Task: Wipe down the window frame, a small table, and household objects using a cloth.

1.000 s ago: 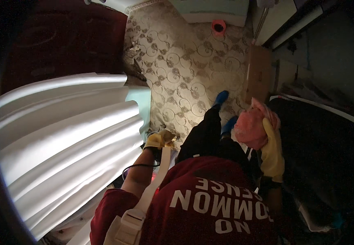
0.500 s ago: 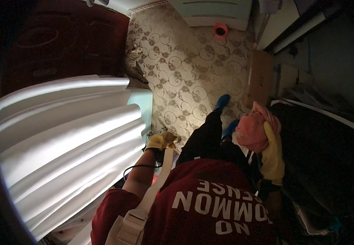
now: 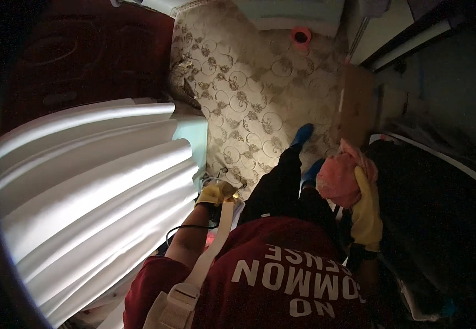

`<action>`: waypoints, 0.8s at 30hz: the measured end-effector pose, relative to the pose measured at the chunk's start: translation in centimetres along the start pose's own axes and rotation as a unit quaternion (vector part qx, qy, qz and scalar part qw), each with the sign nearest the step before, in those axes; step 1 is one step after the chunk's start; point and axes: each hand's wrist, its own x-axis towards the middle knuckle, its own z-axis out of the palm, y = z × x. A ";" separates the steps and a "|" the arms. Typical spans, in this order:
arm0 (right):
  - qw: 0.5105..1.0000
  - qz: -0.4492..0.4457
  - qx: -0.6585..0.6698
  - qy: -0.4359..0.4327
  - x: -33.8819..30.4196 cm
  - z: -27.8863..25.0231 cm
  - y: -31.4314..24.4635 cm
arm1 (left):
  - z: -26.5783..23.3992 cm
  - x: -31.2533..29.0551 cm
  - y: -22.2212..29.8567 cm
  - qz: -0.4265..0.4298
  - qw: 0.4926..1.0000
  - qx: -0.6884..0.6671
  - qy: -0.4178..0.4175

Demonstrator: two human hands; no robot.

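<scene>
My right hand, in a long yellow rubber glove, is closed on a bunched pink cloth held out to my right. My left hand also wears a yellow glove and is curled low by my left side. A white strap runs from my shoulder down to it. Some thin, wire-like shape shows just past the left fingers; what they grip, if anything, is hidden. A black cord loops beside the left forearm.
White draped fabric fills the left, next to a pale green panel. A tabby cat lies on the patterned floor beside dark red furniture. Farther off are a small red container and a cardboard box. A dark surface lies right.
My view has shifted slightly, and the far floor looks dimmer. The left hand is turned a little, with more of the wire-like shape showing. The pink cloth stays in my right hand.
</scene>
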 end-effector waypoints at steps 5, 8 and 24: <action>0.998 0.004 -0.039 -0.051 3.7 -1.3 2.7 | -0.1 -1.0 -0.7 -0.020 1.000 0.015 0.005; 0.994 0.001 -0.077 -0.075 5.1 -2.2 4.5 | -0.6 -0.9 -0.6 -0.022 1.000 0.022 0.004; 0.999 -0.042 -0.009 0.021 4.7 -3.1 6.7 | -2.5 1.7 1.1 0.002 1.000 0.030 -0.007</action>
